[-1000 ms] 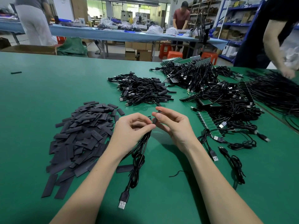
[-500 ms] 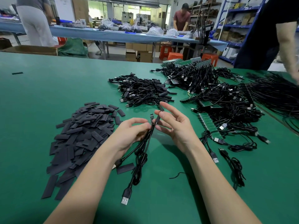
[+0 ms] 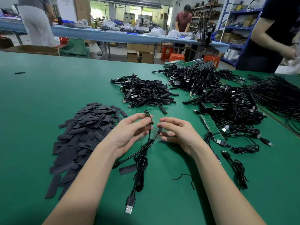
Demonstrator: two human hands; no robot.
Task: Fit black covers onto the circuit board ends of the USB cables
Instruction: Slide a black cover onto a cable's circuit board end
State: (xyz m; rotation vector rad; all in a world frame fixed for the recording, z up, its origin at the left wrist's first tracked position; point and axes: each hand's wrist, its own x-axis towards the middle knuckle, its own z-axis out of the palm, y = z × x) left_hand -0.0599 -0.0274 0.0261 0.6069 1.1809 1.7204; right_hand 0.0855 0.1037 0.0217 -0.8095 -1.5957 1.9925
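Circuit board ends (image 3: 148,116) now bare in left hand (image 3: 129,132) pinch; right hand (image 3: 177,131) has drawn apart pinching one cable's black-sleeved end (image 3: 159,129), so covering continues.

Our workshop floor beyond the green table (image 3: 40,95)

We see a long blue-topped bench (image 3: 100,34) crossing the room, orange stools (image 3: 174,56) and cardboard boxes (image 3: 141,54) beneath it, blue shelving (image 3: 240,28) at right, and bright windows (image 3: 97,10) at the back.
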